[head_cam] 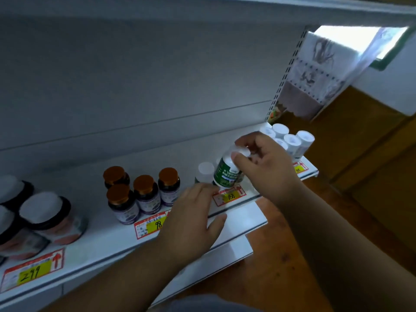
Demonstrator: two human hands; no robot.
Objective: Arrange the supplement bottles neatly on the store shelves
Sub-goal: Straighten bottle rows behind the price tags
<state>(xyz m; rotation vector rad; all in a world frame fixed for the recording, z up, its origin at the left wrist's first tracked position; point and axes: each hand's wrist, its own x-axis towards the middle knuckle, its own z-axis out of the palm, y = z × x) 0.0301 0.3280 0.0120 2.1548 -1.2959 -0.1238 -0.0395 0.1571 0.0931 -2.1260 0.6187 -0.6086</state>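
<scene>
A dim store aisle with a brown wooden floor [292, 255], and in front of me a white metal shelf [108, 239] running from lower left to upper right, with price tags along its front edge.

Nearest me, my left hand [191, 219] lies at the front edge of the shelf near its middle, fingers fairly straight and together, thumb out to the right, fingertips reaching the base of the bottle ahead; I cannot tell whether they touch it. It covers part of a yellow tag marked 98 [153, 225].

Just beyond, my right hand [265, 163] grasps a green-labelled supplement bottle [228, 172] by its white cap, thumb and fingers curled around the top. The bottle tilts to the left, its base at the front edge above a tag marked 168 [229, 195] — whether it rests on the shelf is unclear. A second white-capped bottle [204, 172] stands just to its left.

Further left stand four dark bottles with orange caps [141, 190], then, at the left end, wide jars with white lids [47, 215] above a tag marked 299 [31, 274].

At the far right end of the shelf — behind my right hand — is a cluster of white-capped bottles [290, 140].
</scene>
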